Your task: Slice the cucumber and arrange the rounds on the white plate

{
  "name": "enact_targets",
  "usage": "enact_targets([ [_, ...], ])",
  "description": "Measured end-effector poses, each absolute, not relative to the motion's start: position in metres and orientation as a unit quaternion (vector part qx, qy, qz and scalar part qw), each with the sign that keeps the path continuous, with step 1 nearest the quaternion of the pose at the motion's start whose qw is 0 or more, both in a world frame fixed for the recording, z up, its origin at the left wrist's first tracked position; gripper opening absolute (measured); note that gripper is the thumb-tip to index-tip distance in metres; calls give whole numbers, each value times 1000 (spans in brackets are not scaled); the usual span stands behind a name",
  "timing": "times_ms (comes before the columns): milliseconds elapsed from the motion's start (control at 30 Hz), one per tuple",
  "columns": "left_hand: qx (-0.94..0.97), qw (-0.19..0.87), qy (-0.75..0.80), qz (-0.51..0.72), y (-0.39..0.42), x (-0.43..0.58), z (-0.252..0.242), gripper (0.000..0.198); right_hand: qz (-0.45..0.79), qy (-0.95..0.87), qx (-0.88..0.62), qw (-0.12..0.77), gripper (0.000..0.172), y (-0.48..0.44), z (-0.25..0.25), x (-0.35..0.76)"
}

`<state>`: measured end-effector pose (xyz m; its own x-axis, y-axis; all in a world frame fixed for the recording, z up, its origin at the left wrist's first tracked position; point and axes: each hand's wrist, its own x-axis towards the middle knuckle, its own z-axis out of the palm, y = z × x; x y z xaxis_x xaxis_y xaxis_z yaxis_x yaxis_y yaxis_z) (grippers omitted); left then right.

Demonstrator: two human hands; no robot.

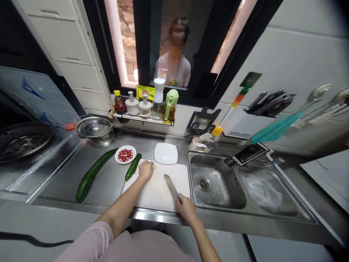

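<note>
My right hand (pixel 186 208) is wrapped round the handle of a knife (pixel 171 185), whose blade points up and left over the white cutting board (pixel 158 193). At the board's upper left, my left hand (pixel 145 170) has its fingers bent down at the surface; what they hold, if anything, is hidden. A pale green slice (pixel 154 167) lies just right of its fingertips. Left of this hand, a short cucumber piece (pixel 133 167) rests on the board's left edge. A long cucumber (pixel 92 176) lies on the steel counter farther left.
Behind the board stand a plate of red pieces (pixel 125 155) and a white square plate (pixel 165 153). The sink (pixel 218 182) adjoins the board on the right. A lidded pot (pixel 95 131) is at the back left. Bottles and jars fill a wall shelf (pixel 144 117).
</note>
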<state>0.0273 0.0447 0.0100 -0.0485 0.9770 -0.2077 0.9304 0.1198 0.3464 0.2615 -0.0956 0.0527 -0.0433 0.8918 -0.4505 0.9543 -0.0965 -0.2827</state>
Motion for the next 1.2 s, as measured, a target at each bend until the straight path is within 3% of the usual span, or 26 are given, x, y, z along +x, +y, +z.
enact_targets([
  [733,679,191,707,54,46,34,8,30,-281,662,691,67,30,-94,49,263],
  [967,668,200,713,74,46,35,7,20,-272,667,690,76,28,-95,43,264],
  [1200,613,267,735,114,36,29,15,12,-272,669,685,95,32,-93,39,262],
])
